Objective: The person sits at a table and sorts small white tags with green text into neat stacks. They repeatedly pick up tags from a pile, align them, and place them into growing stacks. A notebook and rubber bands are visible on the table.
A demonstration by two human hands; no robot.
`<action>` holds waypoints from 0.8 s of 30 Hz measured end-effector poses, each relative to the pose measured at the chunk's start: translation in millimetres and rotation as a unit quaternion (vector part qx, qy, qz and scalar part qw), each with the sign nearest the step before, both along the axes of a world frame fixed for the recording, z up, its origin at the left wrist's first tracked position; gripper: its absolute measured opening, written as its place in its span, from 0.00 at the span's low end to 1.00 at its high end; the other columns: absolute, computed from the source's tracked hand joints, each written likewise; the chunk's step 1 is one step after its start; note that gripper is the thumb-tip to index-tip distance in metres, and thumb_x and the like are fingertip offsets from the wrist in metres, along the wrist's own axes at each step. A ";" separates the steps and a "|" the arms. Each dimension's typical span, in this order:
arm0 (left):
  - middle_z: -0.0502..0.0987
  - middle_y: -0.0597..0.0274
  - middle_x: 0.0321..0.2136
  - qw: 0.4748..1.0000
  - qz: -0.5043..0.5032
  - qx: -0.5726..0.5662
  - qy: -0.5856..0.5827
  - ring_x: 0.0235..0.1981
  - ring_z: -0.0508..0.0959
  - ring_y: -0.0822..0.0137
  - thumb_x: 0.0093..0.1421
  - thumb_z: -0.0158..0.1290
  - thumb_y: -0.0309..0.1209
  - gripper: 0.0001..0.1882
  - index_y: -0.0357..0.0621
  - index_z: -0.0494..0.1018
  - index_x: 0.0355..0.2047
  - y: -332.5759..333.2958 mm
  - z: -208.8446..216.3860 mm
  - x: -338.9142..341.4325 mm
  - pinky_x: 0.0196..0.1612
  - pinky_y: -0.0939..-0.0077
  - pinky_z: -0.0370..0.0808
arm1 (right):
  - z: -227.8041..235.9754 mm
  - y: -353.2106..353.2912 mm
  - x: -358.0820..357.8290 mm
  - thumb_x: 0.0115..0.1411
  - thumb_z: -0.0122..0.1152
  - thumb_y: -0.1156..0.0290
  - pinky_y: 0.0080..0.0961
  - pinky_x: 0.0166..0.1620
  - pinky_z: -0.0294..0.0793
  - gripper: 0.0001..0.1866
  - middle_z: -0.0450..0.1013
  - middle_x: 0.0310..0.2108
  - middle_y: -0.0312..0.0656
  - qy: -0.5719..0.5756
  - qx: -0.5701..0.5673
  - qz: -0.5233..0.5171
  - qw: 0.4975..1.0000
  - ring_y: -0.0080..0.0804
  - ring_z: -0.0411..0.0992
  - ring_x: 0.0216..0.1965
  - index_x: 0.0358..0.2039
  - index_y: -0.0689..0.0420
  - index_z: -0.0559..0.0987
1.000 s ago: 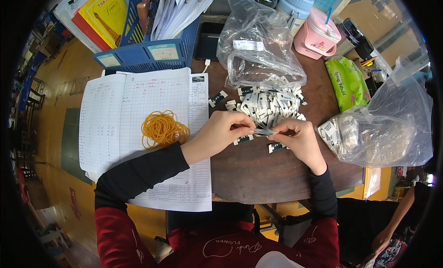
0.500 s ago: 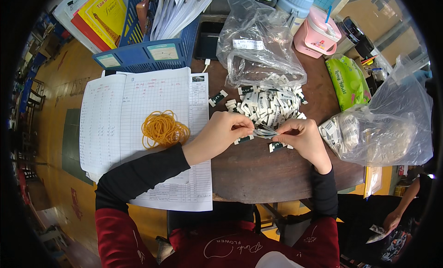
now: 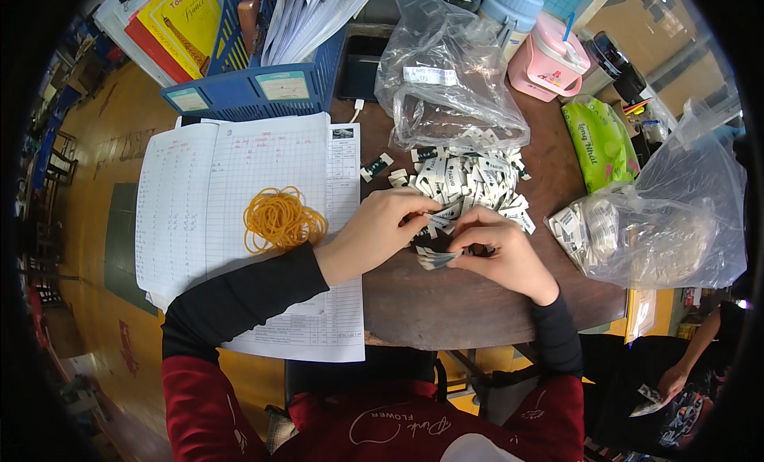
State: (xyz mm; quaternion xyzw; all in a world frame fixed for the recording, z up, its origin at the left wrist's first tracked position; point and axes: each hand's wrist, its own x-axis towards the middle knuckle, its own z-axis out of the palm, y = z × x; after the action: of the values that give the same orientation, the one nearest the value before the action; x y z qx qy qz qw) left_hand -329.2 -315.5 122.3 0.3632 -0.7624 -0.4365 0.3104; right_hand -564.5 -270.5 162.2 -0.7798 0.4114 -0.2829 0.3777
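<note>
A heap of small white and dark green labels (image 3: 477, 179) lies on the brown table in front of me. My right hand (image 3: 505, 253) pinches a small fanned stack of these labels (image 3: 435, 257) between thumb and fingers, just at the near side of the heap. At the heap's near left edge is my left hand (image 3: 386, 227), its thumb and index finger closed on a label there; the fingertips partly hide it. A few loose labels (image 3: 376, 167) lie left of the heap.
Left of my hands, yellow rubber bands (image 3: 285, 219) rest on an open notebook (image 3: 175, 207). Behind the heap lies a clear plastic bag (image 3: 446, 88); another bag (image 3: 660, 231) with label bundles is at right. A blue file basket (image 3: 239, 96) and pink container (image 3: 549, 56) stand behind.
The stack, held between both hands before, is now in my right hand alone, moved left and nearer me. My left hand has shifted slightly to the heap.
</note>
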 end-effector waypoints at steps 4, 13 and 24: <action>0.80 0.58 0.34 0.997 -0.018 -0.075 -0.008 0.29 0.80 0.59 0.60 0.58 0.22 0.08 0.40 0.83 0.40 0.8 -3.6 1.2 0.33 0.71 0.76 | -13.5 1.2 12.0 0.47 0.74 0.81 0.27 0.39 0.74 0.11 0.71 0.36 0.41 0.052 -0.067 -0.057 0.995 0.34 0.74 0.38 0.33 0.63 0.83; 0.78 0.57 0.36 0.984 -0.024 -0.175 -0.033 0.38 0.79 0.56 0.59 0.60 0.27 0.09 0.37 0.80 0.38 11.7 -2.1 -1.5 0.42 0.66 0.77 | -15.1 5.1 13.6 0.47 0.74 0.76 0.34 0.42 0.71 0.13 0.71 0.37 0.42 0.133 -0.154 -0.087 0.975 0.42 0.73 0.38 0.34 0.60 0.82; 0.76 0.58 0.38 0.952 -0.028 -0.276 -0.128 0.38 0.78 0.57 0.58 0.60 0.28 0.11 0.36 0.78 0.40 15.8 0.8 1.2 0.42 0.66 0.78 | -7.9 14.5 25.3 0.48 0.73 0.74 0.37 0.57 0.69 0.31 0.69 0.59 0.49 0.225 -0.230 -0.060 0.945 0.48 0.69 0.55 0.55 0.64 0.76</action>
State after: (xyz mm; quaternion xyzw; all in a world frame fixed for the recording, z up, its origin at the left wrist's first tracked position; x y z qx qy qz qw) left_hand -328.0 -299.7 123.1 0.2945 -0.8964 -0.1672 0.2861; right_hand -539.2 -256.0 154.4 -0.8628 0.4551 -0.2093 0.0681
